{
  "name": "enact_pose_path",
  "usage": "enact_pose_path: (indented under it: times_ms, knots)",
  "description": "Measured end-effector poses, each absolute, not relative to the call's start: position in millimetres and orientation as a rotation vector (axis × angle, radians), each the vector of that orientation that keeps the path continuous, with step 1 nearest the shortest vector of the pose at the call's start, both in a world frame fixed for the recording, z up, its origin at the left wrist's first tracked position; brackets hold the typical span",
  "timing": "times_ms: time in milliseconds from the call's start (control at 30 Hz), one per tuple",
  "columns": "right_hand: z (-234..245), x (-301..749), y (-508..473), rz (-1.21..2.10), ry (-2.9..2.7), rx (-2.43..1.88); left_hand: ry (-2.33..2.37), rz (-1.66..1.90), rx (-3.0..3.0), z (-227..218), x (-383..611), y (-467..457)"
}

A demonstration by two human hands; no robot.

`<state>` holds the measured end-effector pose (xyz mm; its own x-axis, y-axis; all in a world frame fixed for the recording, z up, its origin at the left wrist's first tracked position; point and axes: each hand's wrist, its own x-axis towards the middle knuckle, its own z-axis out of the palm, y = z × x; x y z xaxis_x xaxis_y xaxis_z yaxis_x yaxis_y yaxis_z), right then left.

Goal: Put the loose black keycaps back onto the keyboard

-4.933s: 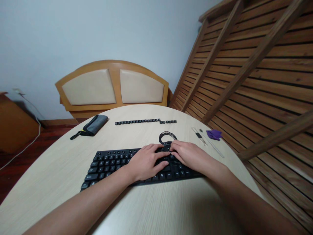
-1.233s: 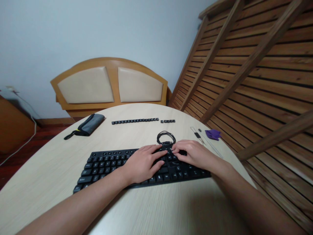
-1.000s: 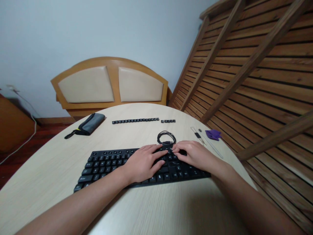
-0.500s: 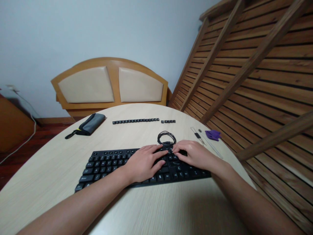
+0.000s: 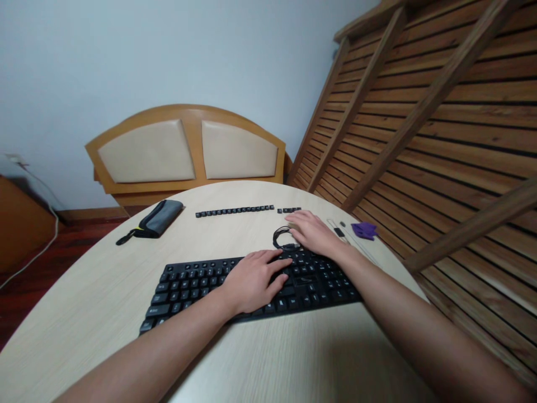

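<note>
A black keyboard (image 5: 193,282) lies across the table in front of me. My left hand (image 5: 257,282) rests on its middle keys with fingers spread, holding nothing I can see. My right hand (image 5: 312,230) hovers past the keyboard's far edge, over the right side of the coiled black cable (image 5: 277,235). Its fingers are stretched and nothing shows in them. Close beyond the fingertips sits a short row of keycaps (image 5: 286,210). A longer row of keycaps (image 5: 235,211) continues to the left.
On the right lie a wire keycap puller (image 5: 335,228), a thin rod-like brush (image 5: 356,242) and a purple cloth (image 5: 364,230). At the far left is a grey pouch (image 5: 164,217) with a dark strap. A headboard (image 5: 197,145) stands behind the round table (image 5: 251,358).
My right hand has left the keyboard's keys and moved forward towards the short keycap row, its fingers straightening from a pinch. My left hand stays on the keyboard. The view has shifted slightly.
</note>
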<state>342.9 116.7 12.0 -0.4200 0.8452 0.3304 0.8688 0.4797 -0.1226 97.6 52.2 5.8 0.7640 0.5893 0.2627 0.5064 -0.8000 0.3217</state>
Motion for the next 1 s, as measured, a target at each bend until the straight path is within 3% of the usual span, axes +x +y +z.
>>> enact_pose_path:
  times_ms: [433, 833, 900, 1000]
  knots:
    - [5.5, 322.1, 181.6, -0.163, -2.448, -1.672, 0.872, 0.501, 2.732, 7.5, 98.0, 52.4]
    - [23.0, 330.2, 135.0, -0.065, -2.358, -1.620, 0.878, 0.494, 2.740, 5.2, 98.2, 52.9]
    - [27.6, 338.5, 118.4, -0.018, -2.291, -1.590, 0.885, 0.498, 2.741, 4.8, 98.2, 52.5]
    - [36.8, 351.9, 91.6, 0.357, -2.114, -1.425, 0.891, 0.502, 2.744, 4.9, 98.1, 52.0]
